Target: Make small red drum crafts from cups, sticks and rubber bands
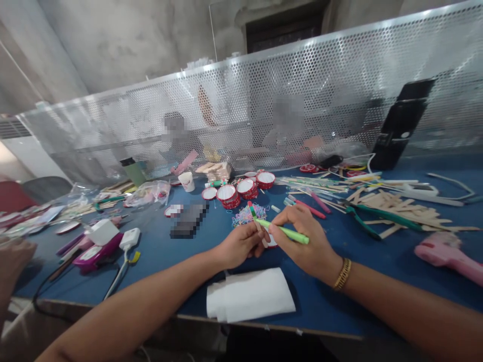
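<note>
My right hand [306, 242] is closed around a light green marker [289, 233], whose tip points left toward a coloured craft stick. My left hand [240, 245] pinches that stick [254, 213], which is striped red and green and stands up from my fingers. Both hands meet over a small red-rimmed round piece [271, 243] on the blue table [188, 251]. A gold bracelet [342, 274] circles my right wrist.
Several red-and-white round cups [247, 188] and a heap of tiny coloured bands [245, 215] lie just behind my hands. Wooden sticks and green pliers [381, 213] fill the right side, with a pink glue gun [449, 254]. A folded white cloth [249, 296] lies at the front edge. Perforated metal screen [302, 100] behind.
</note>
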